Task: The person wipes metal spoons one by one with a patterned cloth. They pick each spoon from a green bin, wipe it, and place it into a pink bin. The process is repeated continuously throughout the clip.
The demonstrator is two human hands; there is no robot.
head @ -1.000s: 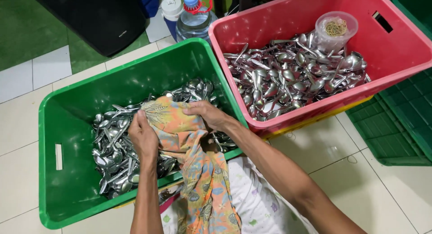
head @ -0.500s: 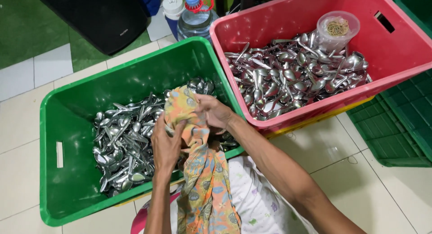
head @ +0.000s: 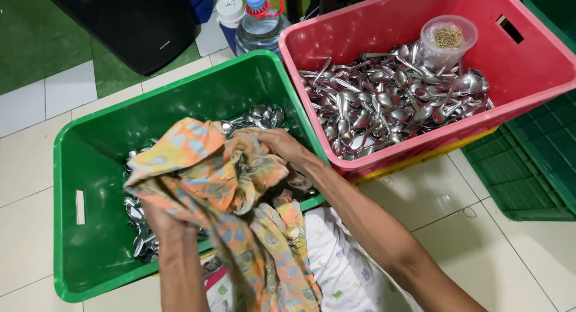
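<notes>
Both hands grip one orange floral cloth (head: 210, 174) above the green crate (head: 84, 162). Left hand (head: 161, 219) sits under the cloth, fingers closed on its lower fold, mostly hidden. Right hand (head: 287, 147) pinches the upper edge, fingers narrow. The cloth drapes down over the crate's near rim onto the lap. Crates with spoons: two, one green, one pink (head: 540, 66); spoons too many to count in either. One clear lidded tub (head: 449, 39) rests on the pink crate's spoons. Two bottles (head: 259, 21) stand on the floor behind the green crate.
</notes>
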